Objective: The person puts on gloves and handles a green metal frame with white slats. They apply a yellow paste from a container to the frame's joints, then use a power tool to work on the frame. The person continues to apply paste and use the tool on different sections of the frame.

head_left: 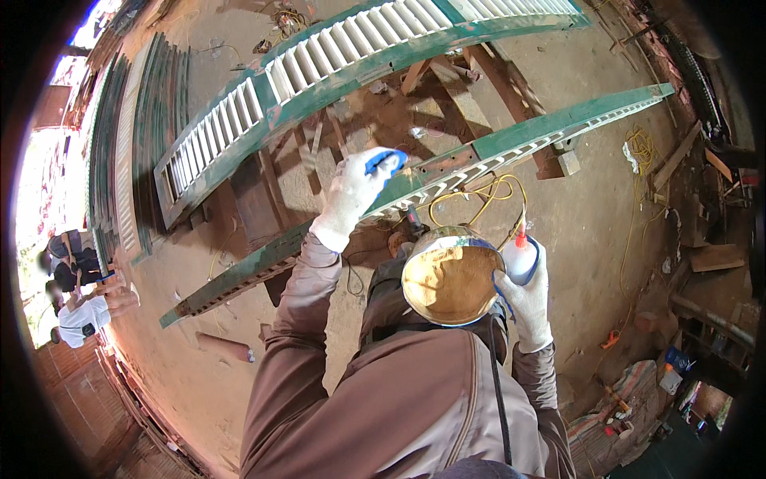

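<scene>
My left hand [357,191], in a white glove with blue-coated fingers, is at the near green louvred shutter panel [511,140]. Its fingers are curled together, and what they hold, if anything, is hidden. In front of my body is a round tub [451,283] of light-brown powder. My right hand [527,303], gloved the same way, grips a white squeeze bottle [519,257] with a red nozzle and has its thumb on the tub's rim. The panel stands on edge, crossing the view at a slant.
Beyond lies another green shutter [343,60] with white slats, propped on wooden supports [511,88]. More shutters [132,152] lean in a stack at left, near people [84,299]. A yellow cord [479,195] loops behind the tub. A brown cylinder [226,348] lies on the floor; timber clutters the right.
</scene>
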{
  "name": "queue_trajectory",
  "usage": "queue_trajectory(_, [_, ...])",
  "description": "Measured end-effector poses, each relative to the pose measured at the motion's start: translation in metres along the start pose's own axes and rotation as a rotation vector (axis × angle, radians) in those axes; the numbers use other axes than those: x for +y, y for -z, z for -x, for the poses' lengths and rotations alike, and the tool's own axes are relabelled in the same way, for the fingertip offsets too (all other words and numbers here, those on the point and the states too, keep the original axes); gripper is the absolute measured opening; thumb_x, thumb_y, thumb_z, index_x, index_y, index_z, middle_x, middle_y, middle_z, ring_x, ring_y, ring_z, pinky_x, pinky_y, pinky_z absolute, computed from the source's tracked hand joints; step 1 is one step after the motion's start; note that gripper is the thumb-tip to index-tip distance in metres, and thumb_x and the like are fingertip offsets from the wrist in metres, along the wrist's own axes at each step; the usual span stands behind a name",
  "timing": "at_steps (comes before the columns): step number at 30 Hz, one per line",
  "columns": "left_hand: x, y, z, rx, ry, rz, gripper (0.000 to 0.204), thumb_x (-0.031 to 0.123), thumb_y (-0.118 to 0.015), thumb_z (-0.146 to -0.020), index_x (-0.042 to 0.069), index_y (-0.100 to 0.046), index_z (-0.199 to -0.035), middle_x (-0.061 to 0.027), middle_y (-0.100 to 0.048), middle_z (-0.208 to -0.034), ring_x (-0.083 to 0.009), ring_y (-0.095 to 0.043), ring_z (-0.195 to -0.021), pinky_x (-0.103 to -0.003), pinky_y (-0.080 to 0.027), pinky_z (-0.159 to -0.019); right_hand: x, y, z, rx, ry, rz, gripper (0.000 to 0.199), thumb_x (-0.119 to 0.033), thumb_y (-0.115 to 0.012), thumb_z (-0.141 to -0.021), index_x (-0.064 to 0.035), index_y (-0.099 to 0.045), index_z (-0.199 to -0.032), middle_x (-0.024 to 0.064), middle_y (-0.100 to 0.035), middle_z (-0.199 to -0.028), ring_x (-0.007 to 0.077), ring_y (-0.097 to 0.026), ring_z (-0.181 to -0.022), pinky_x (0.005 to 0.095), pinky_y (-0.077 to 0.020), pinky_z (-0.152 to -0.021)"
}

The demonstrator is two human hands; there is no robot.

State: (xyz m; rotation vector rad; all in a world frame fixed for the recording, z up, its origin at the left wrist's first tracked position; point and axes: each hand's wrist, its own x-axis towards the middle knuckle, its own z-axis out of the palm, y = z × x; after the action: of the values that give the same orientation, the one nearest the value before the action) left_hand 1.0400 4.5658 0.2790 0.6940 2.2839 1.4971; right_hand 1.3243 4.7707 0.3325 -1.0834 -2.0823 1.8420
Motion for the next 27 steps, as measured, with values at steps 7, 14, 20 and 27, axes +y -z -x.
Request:
queue_trajectory(7, [0.025,0.000,-0.012,-0.149,0.176,-0.377,0.038,0.049,-0.074,-0.098,0.013,-0.081,-0.107,-0.0091,-0.078,-0.090,-0.0289,-0.076,-0.082,-0.041,-0.058,-0.075,0.006,0.002,-0.002,0.011,0.012,0.020,0.067,-0.007,-0.079,-0.081,-0.0026,-0.053,-0.142,0.0120,-0.067,-0.121,0.0195,-0.065,-0.108,0.0355,-0.0543,-0.098])
queue_trajectory(14, [0.012,0.003,-0.002,-0.033,-0.005,-0.380,0.041,0.049,-0.074,-0.098,0.015,-0.078,-0.118,-0.0129,-0.079,-0.108,-0.0339,-0.076,-0.099,-0.046,-0.058,-0.087,0.004,0.003,0.001,0.041,0.011,0.009,0.066,-0.007,-0.078,-0.081,-0.0022,-0.053,-0.142,0.0121,-0.067,-0.122,0.0194,-0.065,-0.108,0.0352,-0.0542,-0.098])
queue_trajectory(20, [0.015,-0.003,-0.016,0.117,-0.054,-0.593,0.050,0.048,-0.077,-0.095,0.012,-0.075,-0.129,-0.0132,-0.077,-0.125,-0.0341,-0.072,-0.117,-0.047,-0.055,-0.101,0.000,0.001,-0.003,0.013,0.036,0.015,0.066,-0.008,-0.079,-0.081,-0.0018,-0.053,-0.142,0.0113,-0.067,-0.121,0.0182,-0.065,-0.108,0.0350,-0.0551,-0.096])
queue_trajectory(27, [0.052,0.008,0.058,-0.042,-0.131,-0.421,0.028,0.031,-0.071,-0.101,0.014,-0.073,-0.123,-0.0143,-0.075,-0.105,-0.0348,-0.074,-0.094,-0.045,-0.060,-0.079,-0.012,-0.015,-0.017,-0.072,0.104,0.014,0.068,-0.007,-0.082,-0.078,-0.0023,-0.054,-0.140,0.0120,-0.068,-0.118,0.0182,-0.066,-0.106,0.0349,-0.0554,-0.097])
